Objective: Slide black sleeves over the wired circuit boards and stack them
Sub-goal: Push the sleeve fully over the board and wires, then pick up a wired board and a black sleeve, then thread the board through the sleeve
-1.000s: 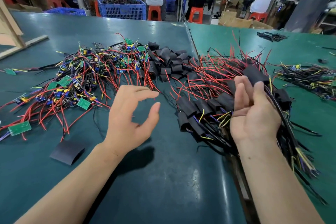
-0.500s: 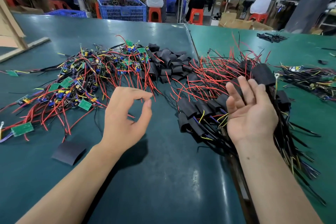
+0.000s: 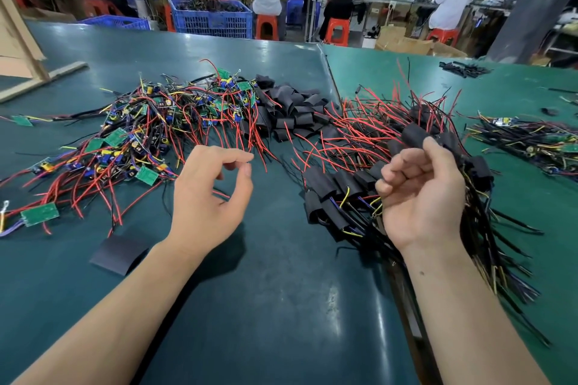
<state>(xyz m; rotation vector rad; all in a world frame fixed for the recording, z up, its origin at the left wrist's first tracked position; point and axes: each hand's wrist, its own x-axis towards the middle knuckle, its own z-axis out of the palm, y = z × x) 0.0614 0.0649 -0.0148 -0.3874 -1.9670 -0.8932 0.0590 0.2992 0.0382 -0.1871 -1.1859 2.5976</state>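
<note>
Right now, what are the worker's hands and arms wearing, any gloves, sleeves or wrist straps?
Nothing visible: the left hand and right hand are bare, no gloves, rings, watch or strap. Both forearms are uncovered to the frame's bottom edge; no sleeve shows.

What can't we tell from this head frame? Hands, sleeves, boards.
- Left hand: thumb and forefinger nearly meet; whether they pinch a thin wire is too small to tell.
- Right hand: fingers curled, palm up; its own fingers hide whether it holds anything.
- Sleeved stack: boards inside are covered by the black sleeves; the right forearm hides part of it.
- Unsleeved board pile: tangled wires prevent a count.
- Flat black sleeve: its open end isn't visible.
</note>
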